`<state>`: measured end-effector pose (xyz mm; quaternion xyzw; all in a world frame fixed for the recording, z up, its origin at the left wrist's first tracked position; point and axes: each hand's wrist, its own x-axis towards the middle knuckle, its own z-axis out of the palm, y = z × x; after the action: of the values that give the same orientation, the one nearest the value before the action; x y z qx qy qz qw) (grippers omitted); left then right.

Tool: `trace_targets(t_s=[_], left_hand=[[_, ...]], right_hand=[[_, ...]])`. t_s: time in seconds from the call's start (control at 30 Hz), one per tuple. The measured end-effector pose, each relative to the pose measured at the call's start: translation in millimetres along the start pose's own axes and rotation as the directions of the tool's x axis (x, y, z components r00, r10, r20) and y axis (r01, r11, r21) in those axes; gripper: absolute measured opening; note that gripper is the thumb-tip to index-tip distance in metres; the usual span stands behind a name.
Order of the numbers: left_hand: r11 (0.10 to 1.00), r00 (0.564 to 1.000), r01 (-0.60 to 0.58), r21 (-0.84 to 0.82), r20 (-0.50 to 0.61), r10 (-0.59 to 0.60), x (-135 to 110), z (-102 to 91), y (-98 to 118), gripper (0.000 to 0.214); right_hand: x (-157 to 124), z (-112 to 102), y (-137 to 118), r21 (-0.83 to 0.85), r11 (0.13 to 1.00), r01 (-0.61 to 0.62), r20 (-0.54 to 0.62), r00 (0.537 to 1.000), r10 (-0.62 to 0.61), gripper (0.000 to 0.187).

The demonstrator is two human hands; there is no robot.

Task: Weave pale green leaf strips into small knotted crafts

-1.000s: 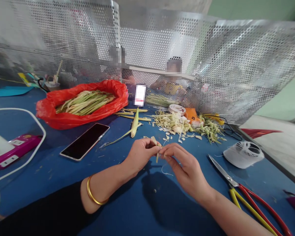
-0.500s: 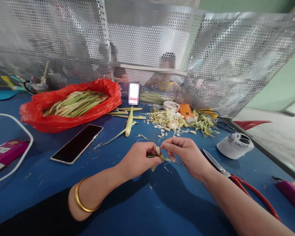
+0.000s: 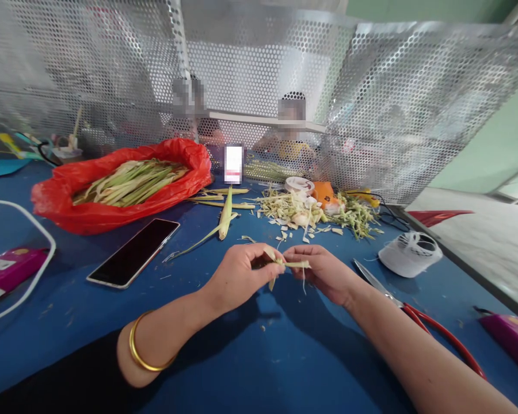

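Observation:
My left hand (image 3: 237, 276) is closed, thumb and fingers pinching a small tied piece of corn husk (image 3: 300, 265) above the blue table. Its pale end sticks out to the right, and another bit of husk (image 3: 272, 284) pokes out below the thumb. My right hand (image 3: 323, 273) meets it from the right, fingers curled against the husk; its fingertips are partly hidden. A thin white thread (image 3: 304, 282) hangs from the husk's end. Beyond the hands lies a long husk (image 3: 227, 215), near a heap of cut husk scraps (image 3: 289, 206).
A red plastic bag (image 3: 52, 201) of husk strips and a dark phone (image 3: 133, 253) are at left. On the right are red-handled scissors (image 3: 444, 333) and a roll of white thread (image 3: 408, 256). A perforated metal screen (image 3: 259, 69) stands behind, with people beyond it.
My right hand has closed in against the left, its fingers now lower and more curled. The husk has turned so its pale end points right over the right fingers.

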<state>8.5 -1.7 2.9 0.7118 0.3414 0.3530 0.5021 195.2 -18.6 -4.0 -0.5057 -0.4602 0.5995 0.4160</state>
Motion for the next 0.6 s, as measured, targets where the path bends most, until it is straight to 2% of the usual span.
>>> trace_targets(t_s=[0.1, 0.17, 0.2, 0.23, 0.3, 0.33, 0.37, 0.43, 0.5, 0.53, 0.6], left_hand=[[0.994, 0.989, 0.044, -0.104, -0.136, -0.058, 4.7, -2.8, -2.2, 0.008], [0.982, 0.970, 0.075, -0.172, -0.217, -0.112, 8.0, -4.4, -5.0, 0.009], [0.976, 0.960, 0.087, -0.200, -0.243, -0.135, 9.4, -5.0, -6.7, 0.009], [0.970, 0.953, 0.096, -0.223, -0.259, -0.154, 10.5, -5.5, -8.2, 0.009], [0.963, 0.949, 0.111, -0.245, -0.263, -0.177, 11.7, -5.8, -10.7, 0.009], [0.961, 0.949, 0.122, -0.246, -0.254, -0.186, 11.9, -5.6, -11.5, 0.010], [0.960, 0.950, 0.133, -0.246, -0.243, -0.194, 11.9, -5.4, -11.9, 0.011], [0.960, 0.953, 0.148, -0.238, -0.226, -0.203, 11.6, -4.6, -11.9, 0.013], [0.961, 0.953, 0.151, -0.233, -0.225, -0.204, 11.3, -3.7, -11.1, 0.012], [0.961, 0.953, 0.149, -0.232, -0.224, -0.202, 11.0, -3.3, -10.5, 0.012], [0.963, 0.956, 0.143, -0.227, -0.218, -0.194, 10.3, -2.3, -9.4, 0.011]], right_hand=[[-0.2, 0.3, 2.3, -0.315, 0.945, 0.092, 0.047, 0.996, -0.081, 0.013], [-4.9, 4.8, 2.4, -0.530, 0.817, 0.228, 0.132, 0.974, -0.186, 0.014], [-8.3, 8.2, 2.0, -0.598, 0.733, 0.324, 0.175, 0.945, -0.275, 0.016], [-12.2, 12.1, 1.5, -0.635, 0.645, 0.425, 0.212, 0.899, -0.384, 0.017], [-19.3, 19.8, 1.0, -0.620, 0.520, 0.587, 0.242, 0.774, -0.585, 0.018], [-21.9, 23.0, 1.1, -0.577, 0.510, 0.638, 0.240, 0.730, -0.640, 0.018], [-23.6, 25.6, 1.6, -0.519, 0.537, 0.665, 0.236, 0.715, -0.658, 0.018], [-24.9, 28.4, 3.0, -0.413, 0.637, 0.651, 0.230, 0.752, -0.618, 0.018], [-25.0, 29.1, 4.1, -0.400, 0.679, 0.615, 0.240, 0.786, -0.570, 0.018], [-25.5, 29.2, 4.2, -0.435, 0.654, 0.619, 0.255, 0.782, -0.569, 0.018], [-27.8, 30.2, 3.1, -0.526, 0.535, 0.661, 0.315, 0.736, -0.599, 0.019]])
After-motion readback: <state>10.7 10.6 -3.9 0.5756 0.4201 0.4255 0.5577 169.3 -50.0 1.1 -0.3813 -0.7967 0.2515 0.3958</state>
